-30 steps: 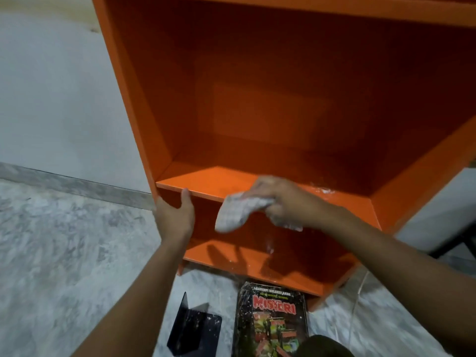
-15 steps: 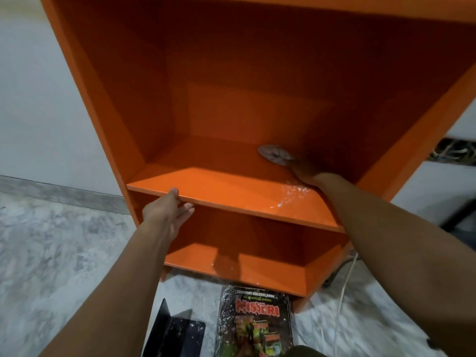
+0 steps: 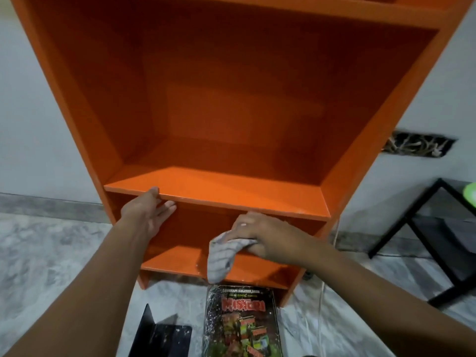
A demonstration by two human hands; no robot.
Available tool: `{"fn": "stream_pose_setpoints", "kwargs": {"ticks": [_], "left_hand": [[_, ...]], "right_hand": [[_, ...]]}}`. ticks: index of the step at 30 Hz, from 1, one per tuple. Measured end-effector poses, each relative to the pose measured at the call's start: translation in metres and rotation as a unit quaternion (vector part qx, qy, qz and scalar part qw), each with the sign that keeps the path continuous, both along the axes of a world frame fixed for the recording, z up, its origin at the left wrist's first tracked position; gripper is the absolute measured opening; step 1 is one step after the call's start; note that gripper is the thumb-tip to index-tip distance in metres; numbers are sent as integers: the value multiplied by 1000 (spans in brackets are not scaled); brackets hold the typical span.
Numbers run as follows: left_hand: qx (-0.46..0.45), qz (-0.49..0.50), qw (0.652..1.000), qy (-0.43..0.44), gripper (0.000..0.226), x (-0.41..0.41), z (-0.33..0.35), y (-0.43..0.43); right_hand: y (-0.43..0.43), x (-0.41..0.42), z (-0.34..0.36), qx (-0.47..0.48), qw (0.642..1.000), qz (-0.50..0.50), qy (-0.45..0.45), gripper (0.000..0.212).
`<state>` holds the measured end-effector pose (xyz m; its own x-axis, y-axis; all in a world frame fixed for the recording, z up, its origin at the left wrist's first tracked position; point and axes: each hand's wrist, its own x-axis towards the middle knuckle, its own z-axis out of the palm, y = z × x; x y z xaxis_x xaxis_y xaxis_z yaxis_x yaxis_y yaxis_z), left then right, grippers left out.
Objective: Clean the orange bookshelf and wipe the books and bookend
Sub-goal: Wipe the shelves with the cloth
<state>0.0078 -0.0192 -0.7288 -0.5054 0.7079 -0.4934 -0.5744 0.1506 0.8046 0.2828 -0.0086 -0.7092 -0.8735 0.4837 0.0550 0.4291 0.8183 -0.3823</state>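
The orange bookshelf (image 3: 231, 104) stands against the wall, its compartments bare. My left hand (image 3: 148, 215) rests on the front edge of the middle shelf board (image 3: 219, 189), fingers straight. My right hand (image 3: 260, 235) grips a pale grey cloth (image 3: 221, 256) in front of the lower compartment, just below the board's edge; the cloth hangs down from my fingers. On the floor before the shelf lies a book (image 3: 240, 323) with a dark cover and red title. A black metal bookend (image 3: 159, 336) sits to its left.
The floor (image 3: 51, 266) is grey marble. A white cable (image 3: 320, 305) runs down by the shelf's right foot. A black metal frame table (image 3: 417, 228) stands at the right. A dark opening with wires (image 3: 417, 148) is in the white wall.
My right hand has pulled back with the cloth from the rear of the middle shelf to below its front edge. My left hand stays on the board's edge.
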Motion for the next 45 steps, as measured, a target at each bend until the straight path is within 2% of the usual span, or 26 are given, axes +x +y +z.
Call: {"fn": "stream_pose_setpoints", "kwargs": {"ticks": [2, 4, 5, 8, 11, 12, 14, 20, 22, 25, 28, 29, 32, 33, 34, 35, 38, 39, 43, 45], "left_hand": [[1, -4, 1000, 3, 30, 1, 0, 2], [3, 0, 1000, 2, 31, -1, -3, 2], [4, -3, 1000, 0, 32, -2, -4, 3], [8, -1, 1000, -10, 33, -2, -5, 4], [7, 6, 1000, -20, 34, -1, -4, 6], [7, 7, 1000, -20, 34, 0, -4, 7], [6, 5, 1000, -19, 35, 1, -4, 7], [-1, -12, 1000, -2, 34, -4, -6, 8], [1, -11, 1000, -4, 35, -1, -3, 6], [-1, -10, 1000, -12, 35, 3, 4, 0], [2, -9, 1000, -18, 35, 7, 10, -6], [6, -12, 1000, -19, 36, 7, 12, -8], [16, -22, 999, -26, 40, 9, 14, -12], [16, -23, 999, -27, 40, 9, 15, -13], [16, -24, 999, -27, 40, 9, 16, -13], [16, -23, 999, -30, 39, 9, 16, -13], [14, -19, 999, -21, 38, 11, 15, -14], [14, -12, 1000, -15, 38, 13, 15, -15], [-7, 1, 999, 47, 34, 14, 11, -19], [-63, 25, 983, 170, 34, 9, 3, -25]], "right_hand": [[7, 3, 14, -23, 996, -44, 70, 35], [38, 5, 33, 28, 977, -113, 176, 30], [58, 8, 44, 54, 964, -168, 199, 28], [131, 12, 70, 55, 919, -355, 161, 28], [200, 15, 55, 32, 901, -423, 86, 50], [213, 18, 43, 42, 902, -427, 38, 55], [228, 25, 15, 24, 906, -422, -18, 52], [172, 28, 5, 39, 900, -433, -36, 52], [136, 35, 4, 53, 902, -427, -37, 45], [78, 45, -7, 105, 906, -410, 14, 36], [28, 47, -27, 213, 886, -404, 77, 39], [12, 46, -35, 214, 890, -392, 94, 41], [-37, 45, -63, 201, 933, -277, 111, 42], [-49, 47, -70, 206, 933, -261, 136, 45], [-55, 49, -75, 202, 921, -283, 178, 47], [-57, 53, -79, 188, 894, -335, 231, 47], [-44, 61, -80, 205, 782, -480, 342, 44], [-36, 63, -80, 216, 760, -500, 356, 44], [-12, 52, -76, 179, 713, -543, 405, 49], [-7, 34, -76, 153, 686, -564, 433, 46]]}}
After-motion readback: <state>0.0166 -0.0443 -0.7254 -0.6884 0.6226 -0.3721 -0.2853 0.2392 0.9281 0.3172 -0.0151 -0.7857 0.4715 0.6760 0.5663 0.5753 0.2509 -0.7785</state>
